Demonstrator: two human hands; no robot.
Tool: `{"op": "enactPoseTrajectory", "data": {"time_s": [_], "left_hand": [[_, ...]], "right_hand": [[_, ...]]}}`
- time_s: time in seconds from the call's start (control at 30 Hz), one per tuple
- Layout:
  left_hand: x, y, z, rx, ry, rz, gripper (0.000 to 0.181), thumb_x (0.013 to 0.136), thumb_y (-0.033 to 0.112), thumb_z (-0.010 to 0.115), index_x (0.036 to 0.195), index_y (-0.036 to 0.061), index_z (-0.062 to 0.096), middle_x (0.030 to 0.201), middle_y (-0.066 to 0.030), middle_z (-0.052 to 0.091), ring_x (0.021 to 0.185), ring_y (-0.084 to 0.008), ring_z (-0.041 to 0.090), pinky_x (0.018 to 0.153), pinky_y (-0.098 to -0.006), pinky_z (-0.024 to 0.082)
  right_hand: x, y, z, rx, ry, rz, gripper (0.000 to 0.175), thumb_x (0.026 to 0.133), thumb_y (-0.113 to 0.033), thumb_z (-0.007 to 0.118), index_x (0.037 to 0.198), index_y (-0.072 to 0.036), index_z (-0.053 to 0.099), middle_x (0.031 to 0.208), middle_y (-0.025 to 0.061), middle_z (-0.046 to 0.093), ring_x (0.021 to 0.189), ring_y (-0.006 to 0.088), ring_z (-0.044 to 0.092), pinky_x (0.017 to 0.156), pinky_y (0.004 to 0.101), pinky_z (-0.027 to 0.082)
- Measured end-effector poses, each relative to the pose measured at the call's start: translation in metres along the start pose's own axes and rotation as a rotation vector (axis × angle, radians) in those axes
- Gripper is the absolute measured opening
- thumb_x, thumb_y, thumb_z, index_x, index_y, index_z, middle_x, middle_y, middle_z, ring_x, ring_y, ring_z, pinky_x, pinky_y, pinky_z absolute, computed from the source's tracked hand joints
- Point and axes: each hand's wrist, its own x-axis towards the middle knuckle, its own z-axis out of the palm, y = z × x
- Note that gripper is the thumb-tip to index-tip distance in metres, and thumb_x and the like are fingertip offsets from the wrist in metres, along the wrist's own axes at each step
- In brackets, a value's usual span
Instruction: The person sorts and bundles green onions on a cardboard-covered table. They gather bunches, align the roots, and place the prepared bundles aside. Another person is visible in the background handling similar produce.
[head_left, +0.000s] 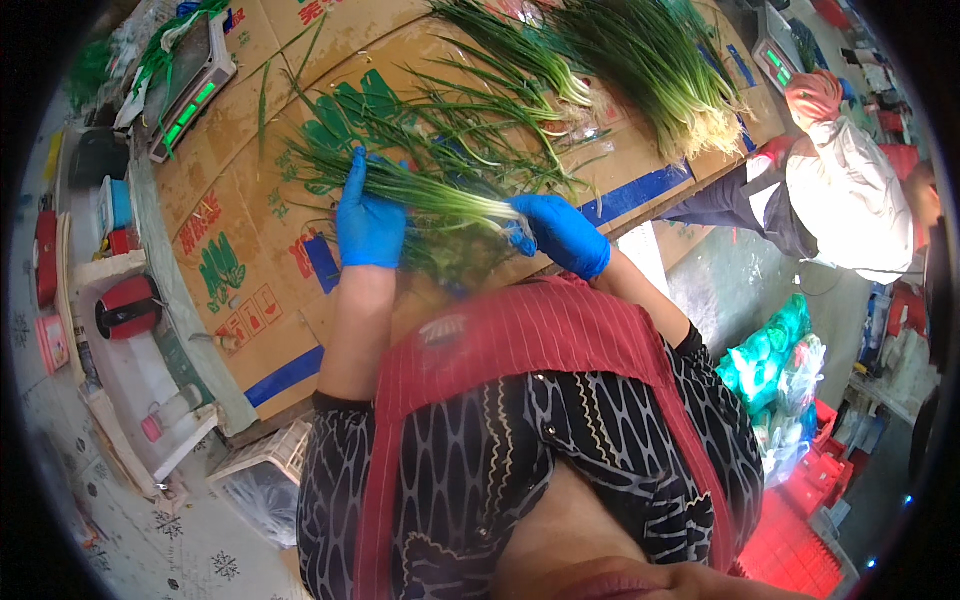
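Observation:
A bunch of green onions is stretched between my two blue-gloved hands over the cardboard-covered table. My left hand supports the leafy green part, its thumb up along the near side of the bunch. At the white root end, my right hand has its fingers closed around the bulbs. Loose green onion leaves and stalks lie scattered just beyond the bunch. Farther back are a small pile of green onions and a large, thick pile with pale roots toward the table's right edge.
A digital scale with a lit green display stands at the far left, and another scale at the far right. A person in a white top is beyond the right edge. Plastic bags and red crates sit at lower right.

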Motion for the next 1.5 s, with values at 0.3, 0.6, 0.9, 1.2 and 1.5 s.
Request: {"op": "enactPoseTrajectory", "data": {"time_s": [0.3,0.6,0.9,1.2,1.5], "left_hand": [[-0.002,-0.012,0.001,0.092,-0.204,0.024,0.047,0.09,0.001,0.053,0.135,0.0095,0.042,0.133,-0.0124,0.049,0.124,-0.0268,0.047,0.107,-0.0507,0.035],[-0.003,-0.028,-0.008,0.207,-0.123,-0.002,0.051,0.089,-0.004,0.052,0.137,0.0093,0.04,0.132,-0.0117,0.049,0.125,-0.0277,0.044,0.106,-0.0477,0.037],[0.029,0.039,-0.04,0.059,0.025,0.178,0.032,0.093,0.003,0.052,0.125,0.0026,0.052,0.116,-0.0093,0.059,0.11,-0.0217,0.055,0.103,-0.0386,0.042],[0.023,0.011,-0.071,0.007,0.015,-0.037,0.028,0.091,0.005,0.057,0.119,0.0032,0.057,0.108,-0.0071,0.062,0.107,-0.0213,0.057,0.104,-0.0377,0.042],[0.014,-0.001,-0.052,0.017,-0.072,-0.127,0.031,0.089,0.003,0.057,0.12,0.0047,0.056,0.107,-0.0053,0.063,0.105,-0.0199,0.057,0.103,-0.0385,0.041]], "right_hand": [[0.007,0.004,0.0,0.2,-0.029,0.099,0.032,0.095,-0.028,0.048,0.106,-0.001,0.063,0.077,0.0043,0.061,0.062,0.0107,0.054,0.057,0.023,0.043],[0.009,-0.002,0.008,0.182,-0.111,0.209,0.04,0.093,-0.028,0.056,0.125,-0.005,0.055,0.083,0.0013,0.06,0.067,0.0073,0.053,0.056,0.0203,0.042],[-0.025,-0.059,-0.147,0.249,0.275,-0.226,0.038,0.089,-0.023,0.063,0.119,-0.001,0.054,0.083,-0.0006,0.056,0.065,0.0058,0.05,0.056,0.0191,0.039],[-0.019,-0.092,-0.246,-1.547,1.251,-0.49,0.038,0.084,-0.02,0.067,0.118,-0.004,0.058,0.098,0.0137,0.066,0.089,0.0306,0.063,0.078,0.0346,0.049],[0.094,0.01,-0.137,-1.252,0.527,-0.157,0.023,0.083,-0.017,0.063,0.106,-0.017,0.065,0.108,0.0112,0.06,0.097,0.034,0.059,0.079,0.0419,0.049]]}}
